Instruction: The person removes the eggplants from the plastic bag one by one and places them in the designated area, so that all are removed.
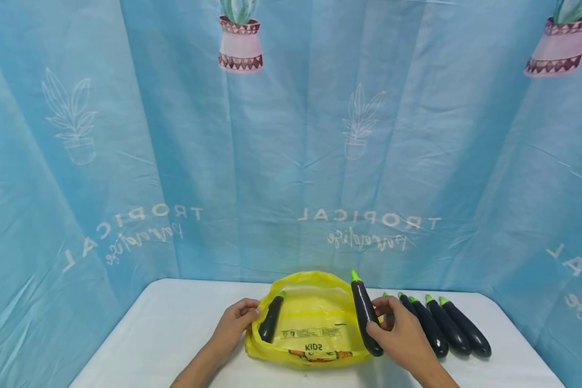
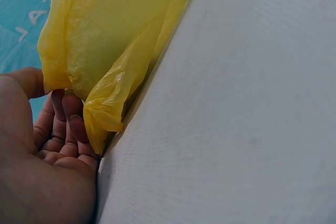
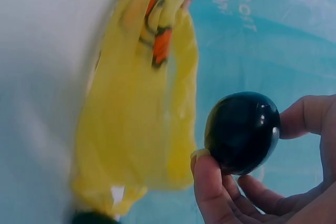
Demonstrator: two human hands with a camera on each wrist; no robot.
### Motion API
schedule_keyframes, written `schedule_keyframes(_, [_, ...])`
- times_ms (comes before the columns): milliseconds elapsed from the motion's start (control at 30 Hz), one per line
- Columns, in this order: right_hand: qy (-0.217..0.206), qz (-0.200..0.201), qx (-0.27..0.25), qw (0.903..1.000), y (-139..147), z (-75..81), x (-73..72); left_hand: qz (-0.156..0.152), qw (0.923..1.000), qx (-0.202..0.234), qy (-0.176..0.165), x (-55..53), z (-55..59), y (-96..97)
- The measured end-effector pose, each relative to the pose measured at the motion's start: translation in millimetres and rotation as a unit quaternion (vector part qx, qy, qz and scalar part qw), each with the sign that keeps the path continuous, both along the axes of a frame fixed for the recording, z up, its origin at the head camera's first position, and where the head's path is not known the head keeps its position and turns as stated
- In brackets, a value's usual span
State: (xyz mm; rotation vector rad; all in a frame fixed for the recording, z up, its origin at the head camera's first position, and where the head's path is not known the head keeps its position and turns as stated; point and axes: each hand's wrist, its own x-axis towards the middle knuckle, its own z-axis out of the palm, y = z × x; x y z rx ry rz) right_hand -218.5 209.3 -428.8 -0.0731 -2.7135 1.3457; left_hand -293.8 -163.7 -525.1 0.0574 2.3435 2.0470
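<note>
A yellow plastic bag (image 1: 315,302) with "KIDS" print lies mouth open on the white table. My left hand (image 1: 235,323) pinches the left part of its rim; in the left wrist view the thumb and curled fingers are at the crumpled yellow plastic (image 2: 105,98). Inside the bag, on the left, lies one dark eggplant (image 1: 271,320) with a green tip. My right hand (image 1: 400,337) holds another eggplant (image 1: 364,310) at the bag's right rim, green end up and tilted away. The right wrist view shows this eggplant's round, glossy end (image 3: 244,132) between thumb and fingers.
Several more eggplants (image 1: 465,328) lie side by side on the table to the right, partly behind my right hand. The white table (image 1: 174,307) ends at the back against a blue printed curtain (image 1: 271,161), which also hangs on both sides.
</note>
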Motion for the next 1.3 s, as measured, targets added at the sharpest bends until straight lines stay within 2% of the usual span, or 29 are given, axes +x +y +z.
schedule_keyframes(467, [-0.019, -0.047, 0.034, 0.9981, 55.5, -3.2, -12.8, 0.003, 1.0, -0.006, 0.0, -0.6, 0.2, -1.9])
schedule_keyframes(800, [-0.024, -0.066, 0.019, 0.9973, 86.3, -8.3, -22.7, -0.003, 1.0, 0.001, -0.005, -5.0, -4.0, -2.6])
schedule_keyframes(1133, [-0.014, -0.064, 0.002, 0.9979, 119.3, -12.6, -27.6, -0.018, 0.9998, 0.006, 0.002, -3.4, -3.4, -3.6])
schedule_keyframes(1300, [-0.009, -0.079, -0.001, 0.9969, 134.8, -15.1, -30.9, -0.021, 0.9997, 0.009, 0.001, -3.5, -2.9, -3.8])
